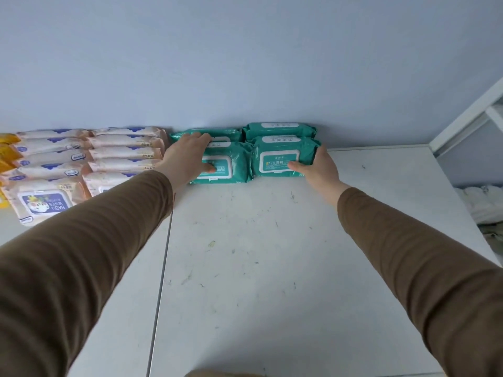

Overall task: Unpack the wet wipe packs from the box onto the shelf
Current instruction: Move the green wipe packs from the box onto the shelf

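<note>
Near the centre of the frame, against the pale blue wall, four green wet wipe packs (283, 156) are seen laid in two short rows on the white shelf (245, 268). The left hand (187, 156) is spread flat over the front left green pack (231, 164), with the fingers reaching onto the pack behind it. The right hand (318, 167) is closed around the right end of the front right pack, thumb on its top face. The hands are well apart, one at each side of the group.

At the left of the frame, peach baby wipe packs (122, 153) are already lined up in overlapping rows, and yellow packs (8, 151) are cut off by the left edge. A good part of the unpacking is judged done. What is left cannot be told, since no box is in view; much of the shelf in the lower frame is bare.

The packs are soft, glossy plastic pillows with crimped ends and a rigid white flip lid on top. The shelf surface is smooth, hard and scuffed with small dark marks, and a seam runs down it left of centre.
</note>
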Demonstrator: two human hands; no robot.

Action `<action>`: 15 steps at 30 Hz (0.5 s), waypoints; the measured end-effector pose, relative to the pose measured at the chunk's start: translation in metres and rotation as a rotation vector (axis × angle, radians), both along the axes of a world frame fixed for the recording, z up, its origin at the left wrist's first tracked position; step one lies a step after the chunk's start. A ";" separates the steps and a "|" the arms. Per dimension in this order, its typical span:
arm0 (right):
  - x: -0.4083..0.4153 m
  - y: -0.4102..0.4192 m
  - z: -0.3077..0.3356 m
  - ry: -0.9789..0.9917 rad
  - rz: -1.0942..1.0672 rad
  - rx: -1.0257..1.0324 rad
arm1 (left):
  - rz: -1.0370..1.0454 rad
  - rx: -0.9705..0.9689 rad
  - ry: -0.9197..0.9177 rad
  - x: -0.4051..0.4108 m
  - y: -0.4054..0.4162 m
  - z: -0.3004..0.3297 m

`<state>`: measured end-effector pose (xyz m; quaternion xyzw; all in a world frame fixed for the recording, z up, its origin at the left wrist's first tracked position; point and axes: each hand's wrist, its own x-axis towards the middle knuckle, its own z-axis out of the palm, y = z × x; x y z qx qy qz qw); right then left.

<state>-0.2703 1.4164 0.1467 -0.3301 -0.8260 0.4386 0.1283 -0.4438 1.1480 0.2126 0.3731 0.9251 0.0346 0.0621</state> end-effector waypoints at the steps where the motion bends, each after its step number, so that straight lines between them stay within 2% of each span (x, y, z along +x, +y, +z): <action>1: 0.002 -0.002 0.002 -0.007 -0.014 0.004 | 0.009 -0.005 0.017 0.004 0.000 0.001; 5: 0.021 -0.018 0.008 -0.069 -0.128 0.037 | 0.033 0.106 0.141 0.037 -0.004 -0.001; 9: 0.067 -0.047 0.013 -0.124 -0.091 0.135 | -0.059 0.214 0.218 0.084 -0.013 -0.010; 15: 0.177 -0.095 0.025 -0.118 -0.026 0.235 | -0.119 0.295 0.095 0.172 -0.026 -0.020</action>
